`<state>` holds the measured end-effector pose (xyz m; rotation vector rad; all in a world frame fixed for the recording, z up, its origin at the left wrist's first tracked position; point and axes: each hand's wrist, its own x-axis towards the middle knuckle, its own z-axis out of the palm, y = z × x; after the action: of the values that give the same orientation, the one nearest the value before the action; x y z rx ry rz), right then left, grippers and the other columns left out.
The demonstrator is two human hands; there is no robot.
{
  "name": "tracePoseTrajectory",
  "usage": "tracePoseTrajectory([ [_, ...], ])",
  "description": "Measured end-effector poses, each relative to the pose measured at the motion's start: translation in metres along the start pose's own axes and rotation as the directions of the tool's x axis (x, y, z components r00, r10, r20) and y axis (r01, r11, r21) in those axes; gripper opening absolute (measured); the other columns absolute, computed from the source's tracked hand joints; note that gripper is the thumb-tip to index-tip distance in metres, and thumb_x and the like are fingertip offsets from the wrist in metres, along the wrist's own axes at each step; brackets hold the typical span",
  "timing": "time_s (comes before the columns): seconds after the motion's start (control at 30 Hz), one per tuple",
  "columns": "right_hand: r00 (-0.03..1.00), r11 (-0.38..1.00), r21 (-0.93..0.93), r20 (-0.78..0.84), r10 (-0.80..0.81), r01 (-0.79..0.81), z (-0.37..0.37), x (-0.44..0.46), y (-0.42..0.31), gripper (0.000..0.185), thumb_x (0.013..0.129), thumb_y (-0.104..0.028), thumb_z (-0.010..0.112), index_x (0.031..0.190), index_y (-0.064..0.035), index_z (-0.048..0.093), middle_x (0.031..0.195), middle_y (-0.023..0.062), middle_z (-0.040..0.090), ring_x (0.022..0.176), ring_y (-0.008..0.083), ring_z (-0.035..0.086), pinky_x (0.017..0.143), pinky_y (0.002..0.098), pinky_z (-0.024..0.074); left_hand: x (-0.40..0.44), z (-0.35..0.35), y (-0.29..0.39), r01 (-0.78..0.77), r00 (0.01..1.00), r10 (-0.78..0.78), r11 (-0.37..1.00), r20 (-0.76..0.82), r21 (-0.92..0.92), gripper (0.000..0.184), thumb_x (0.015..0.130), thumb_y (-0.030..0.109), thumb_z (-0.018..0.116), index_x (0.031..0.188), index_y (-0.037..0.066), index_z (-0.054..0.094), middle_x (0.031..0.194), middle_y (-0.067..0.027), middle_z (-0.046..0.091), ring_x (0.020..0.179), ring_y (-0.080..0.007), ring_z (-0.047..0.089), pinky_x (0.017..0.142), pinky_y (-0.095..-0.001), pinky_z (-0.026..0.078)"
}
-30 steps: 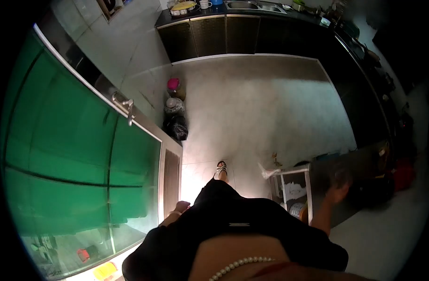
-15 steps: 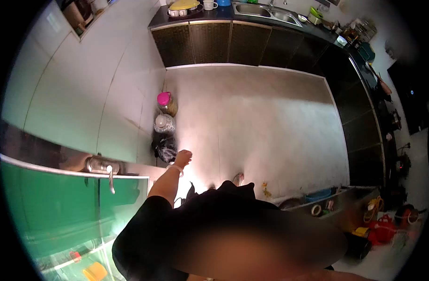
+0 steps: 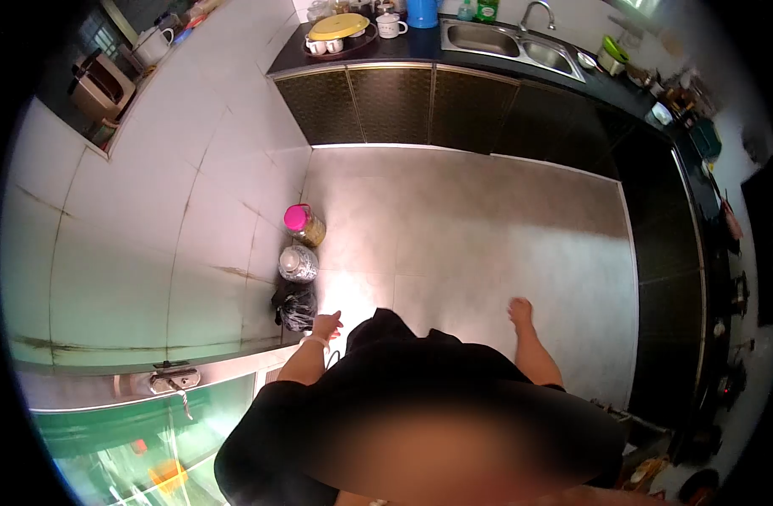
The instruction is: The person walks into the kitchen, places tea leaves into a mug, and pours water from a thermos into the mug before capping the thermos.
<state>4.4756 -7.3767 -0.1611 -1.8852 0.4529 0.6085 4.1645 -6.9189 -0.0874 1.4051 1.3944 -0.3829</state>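
My left hand [image 3: 326,325], with a pale band at the wrist, hangs low at my left side, its fingers loosely apart and nothing visible in them. Nearest to it is a black plastic bag [image 3: 295,307] on the floor by the tiled wall. Behind the bag stand a patterned white-and-blue jar [image 3: 298,265] and a clear jar with a pink lid [image 3: 305,226]. Out to the right, my right hand [image 3: 519,310] is held over the floor, slightly blurred, its fingers loose and holding nothing that shows.
Ahead, a dark counter [image 3: 403,52] carries a sink [image 3: 485,40], a white mug [image 3: 391,27] and a tray with a yellow lid [image 3: 337,27]. Dark cabinets [image 3: 669,244] line the right side. At lower left is a green glass door [image 3: 91,438] with a metal handle [image 3: 180,390].
My right hand has come into view on the right. The room has shifted downward in view, showing more of the counter. My left hand remains low beside the bag.
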Motion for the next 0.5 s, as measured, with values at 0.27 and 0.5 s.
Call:
tracePoseTrajectory([
  [0.27,0.712,0.776,-0.172,0.551,-0.434,0.607,0.191,0.071,-0.224,0.031,0.081,-0.021,0.057,0.107,-0.0043,0.056,0.087,0.0058,0.061,0.074,0.0133,0.058,0.06,0.027,0.0455,0.096,0.009,0.027,-0.202,0.967,0.228,0.956,-0.111,0.212,0.018,0.074,0.009,0.053,0.089,0.006,0.064,0.075,-0.0099,0.061,0.062,-0.02,0.059,0.049,-0.0328,0.049],
  [0.5,0.921,0.928,-0.012,0.12,0.37,-0.372,0.097,0.235,-0.144,0.006,0.078,-0.012,0.047,0.08,-0.0112,0.053,0.077,0.0093,0.056,0.06,0.0201,0.054,0.049,0.0373,0.0436,0.183,-0.03,0.214,-0.247,0.916,0.344,0.072,0.208,0.966,0.014,0.076,0.016,0.057,0.085,0.016,0.067,0.089,-0.0058,0.066,0.084,-0.0212,0.063,0.066,-0.0372,0.051],
])
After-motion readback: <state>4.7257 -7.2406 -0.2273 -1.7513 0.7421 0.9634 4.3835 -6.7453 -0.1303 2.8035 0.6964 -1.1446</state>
